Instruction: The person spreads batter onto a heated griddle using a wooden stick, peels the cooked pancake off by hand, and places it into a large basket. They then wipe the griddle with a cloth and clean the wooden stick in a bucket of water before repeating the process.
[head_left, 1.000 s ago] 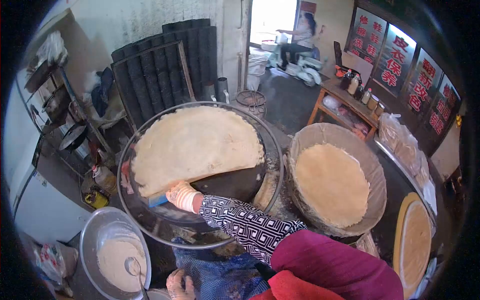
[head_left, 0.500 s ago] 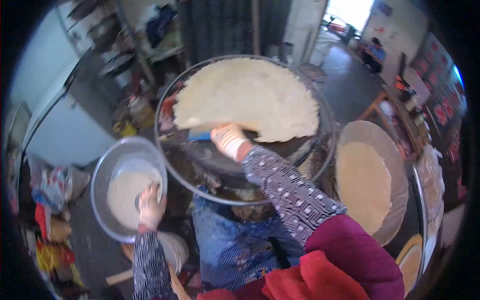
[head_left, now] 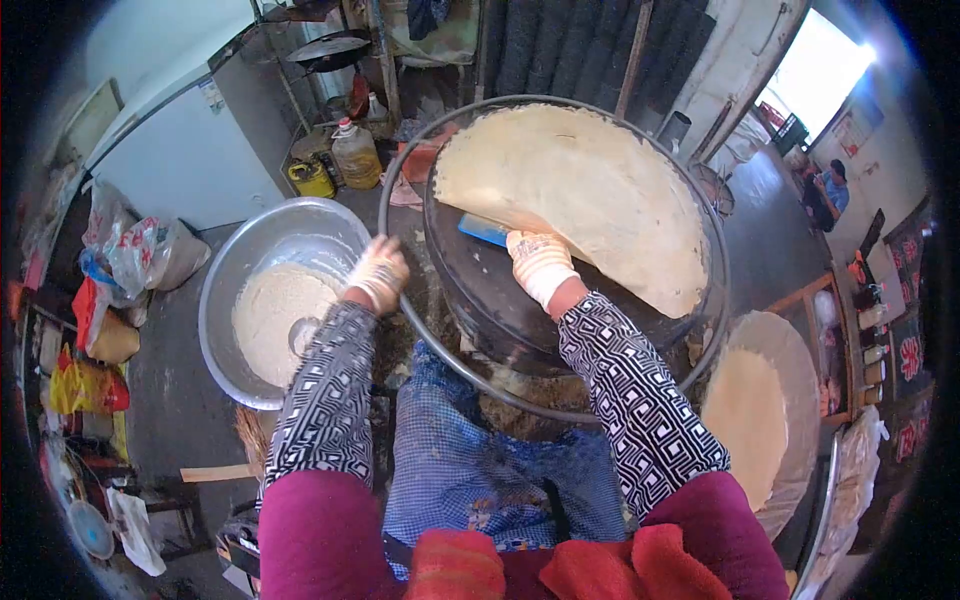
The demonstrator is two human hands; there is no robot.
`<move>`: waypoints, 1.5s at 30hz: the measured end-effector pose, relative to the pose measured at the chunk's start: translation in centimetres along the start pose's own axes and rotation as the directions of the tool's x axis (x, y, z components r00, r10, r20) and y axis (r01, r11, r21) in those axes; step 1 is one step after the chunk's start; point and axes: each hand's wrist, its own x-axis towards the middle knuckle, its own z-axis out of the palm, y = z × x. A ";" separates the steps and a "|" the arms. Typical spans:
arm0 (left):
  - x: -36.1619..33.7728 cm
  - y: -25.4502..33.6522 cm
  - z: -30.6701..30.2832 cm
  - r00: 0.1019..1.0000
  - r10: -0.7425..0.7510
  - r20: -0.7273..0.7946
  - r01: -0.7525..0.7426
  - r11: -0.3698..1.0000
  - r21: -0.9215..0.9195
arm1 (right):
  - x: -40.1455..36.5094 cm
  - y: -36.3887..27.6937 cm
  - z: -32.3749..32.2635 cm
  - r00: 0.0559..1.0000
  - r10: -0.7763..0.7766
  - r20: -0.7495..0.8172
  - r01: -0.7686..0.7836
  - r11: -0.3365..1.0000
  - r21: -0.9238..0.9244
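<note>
A large thin pancake (head_left: 590,190) covers the far part of a round dark griddle (head_left: 480,300); its near edge is lifted and folded. My gloved right hand (head_left: 541,265) closes on a blue scraper (head_left: 483,230), whose blade lies flat along that edge. My gloved left hand (head_left: 379,274) is between the metal basin (head_left: 225,330) and the griddle's outer ring (head_left: 408,312). Its fingers look curled but are smeared by motion, and I see nothing held in it. Inside the basin, a ladle (head_left: 303,336) rests in pale batter (head_left: 275,310).
To the right stands a plastic-lined container (head_left: 800,370) with a stack of thin pancakes (head_left: 750,425). An oil jug (head_left: 356,155) and a yellow container (head_left: 312,178) stand behind the basin. Plastic bags (head_left: 150,250) lie at left. A person (head_left: 830,190) sits farther back.
My left hand has moved up and right, out of the basin toward the griddle ring. The scraper stays at the pancake's edge, which now shows more folding. The view has shifted.
</note>
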 end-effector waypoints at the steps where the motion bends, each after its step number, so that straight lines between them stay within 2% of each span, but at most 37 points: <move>1: 0.6 1.8 0.8 0.994 0.046 0.096 -0.049 0.998 0.024 | 0.4 0.7 1.8 0.992 -0.064 -0.106 0.064 0.998 -0.001; 2: 0.7 3.9 1.8 0.975 0.094 0.200 -0.105 0.994 0.041 | 0.2 0.7 1.3 0.997 -0.044 -0.062 0.045 0.999 0.011; 4: -2.3 7.8 -1.4 0.968 0.129 0.214 -0.125 0.992 -0.033 | -0.4 0.1 -0.5 0.999 -0.009 0.033 0.007 0.999 0.045; 6: -4.5 13.2 -5.0 0.978 0.120 0.171 -0.087 0.978 -0.191 | -0.3 0.1 -1.2 0.996 -0.021 0.083 0.023 1.000 -0.015; 7: -4.3 18.0 -3.1 0.993 0.042 0.111 -0.017 0.976 -0.217 | 0.0 0.2 -1.1 0.996 0.009 0.085 -0.007 1.000 -0.015; 8: -4.7 23.3 -4.1 0.992 -0.122 0.020 0.122 0.952 -0.280 | 0.2 0.2 -0.8 0.995 0.041 0.088 -0.040 0.999 -0.018; 9: -5.7 24.8 -8.9 0.999 0.023 0.025 -0.009 0.889 -0.459 | 0.4 0.1 -1.0 0.996 0.055 0.068 -0.053 0.998 -0.031; 10: -6.0 27.7 -11.6 0.997 0.047 0.055 -0.006 0.811 -0.585 | 0.3 0.1 -1.0 0.996 0.069 0.055 -0.067 0.997 -0.044; 11: -7.4 30.5 -12.5 0.950 0.003 -0.312 -0.228 0.690 -0.687 | 0.0 0.2 -0.7 0.995 0.083 0.051 -0.080 0.995 -0.061; 12: -8.4 32.4 -13.0 0.776 -0.107 -0.621 -0.470 0.559 -0.683 | -0.1 0.4 -0.5 0.996 0.081 0.048 -0.078 0.995 -0.059; 15: -10.8 30.4 -12.9 0.821 -0.043 -0.569 -0.505 0.409 -0.760 | -0.1 0.5 -1.1 0.994 0.097 0.042 -0.095 0.994 -0.049; 16: -11.8 27.3 -12.4 0.916 -0.104 -0.386 -0.302 0.453 -0.839 | 0.3 0.8 -0.3 0.996 0.087 0.024 -0.086 0.996 -0.037; 17: -12.7 24.9 -10.8 0.856 -0.339 -0.391 -0.225 0.436 -0.871 | 0.8 1.2 0.9 0.997 0.080 0.004 -0.080 0.997 -0.021; 18: -13.4 23.9 -8.7 0.683 -0.579 -0.446 -0.139 0.496 -0.857 | 0.9 1.4 1.6 0.997 0.073 -0.015 -0.073 0.997 -0.003; 19: -14.0 23.0 -5.9 0.672 -0.628 -0.392 0.032 0.553 -0.833 | 0.3 1.1 -0.4 0.993 0.068 0.093 -0.069 0.998 0.005; 21: -13.8 22.5 -0.3 0.678 -0.725 -0.120 0.419 0.515 -0.748 | 4.1 2.7 9.5 0.994 -0.019 -0.107 0.007 0.995 -0.104; 22: -13.4 22.4 0.3 0.682 -0.731 0.007 0.524 0.483 -0.701 | 5.1 2.9 12.1 0.977 -0.061 -0.205 0.027 0.985 -0.168; 23: -12.9 22.6 0.7 0.707 -0.692 0.144 0.596 0.474 -0.648 | 6.2 2.9 14.6 0.960 0.031 -0.277 -0.044 0.998 -0.038; 24: -12.3 23.0 0.8 0.711 -0.643 0.284 0.659 0.468 -0.589 | 5.9 2.0 13.6 0.930 0.124 -0.345 -0.094 0.990 0.101; 25: -11.9 23.1 1.2 0.729 -0.653 0.208 0.642 0.545 -0.539 | 5.4 2.0 12.7 0.925 0.165 -0.342 -0.119 0.981 0.152; 26: -11.7 23.2 1.3 0.738 -0.641 0.212 0.637 0.556 -0.534 | 4.9 1.9 12.0 0.918 0.205 -0.338 -0.143 0.969 0.202; 30: -11.7 23.2 1.4 0.740 -0.623 0.253 0.652 0.571 -0.498 | 1.6 1.4 4.3 0.987 0.101 -0.123 -0.087 0.990 0.111; 32: -11.6 23.1 1.3 0.739 -0.615 0.274 0.660 0.581 -0.476 | 1.0 1.2 2.5 0.999 0.051 -0.020 -0.049 0.996 0.072; 33: -11.5 23.1 1.2 0.737 -0.611 0.289 0.665 0.578 -0.474 | 1.7 1.4 3.3 0.996 -0.011 -0.091 0.007 0.999 -0.045; 36: -11.5 22.8 1.2 0.742 -0.594 0.311 0.662 0.574 -0.483 | 1.5 1.5 0.7 0.988 0.139 0.067 -0.143 0.988 0.059; 40: -11.3 22.5 1.4 0.752 -0.578 0.317 0.651 0.577 -0.492 | 1.6 1.5 1.1 0.983 0.183 0.025 -0.183 0.982 0.044; 44: -11.1 23.0 2.4 0.763 -0.581 0.282 0.628 0.565 -0.534 | 1.7 2.1 1.4 0.990 0.138 0.000 -0.138 0.987 0.088; 45: -11.1 23.2 2.6 0.764 -0.583 0.275 0.625 0.566 -0.537 | 1.9 2.2 2.0 0.987 0.155 -0.046 -0.150 0.983 0.103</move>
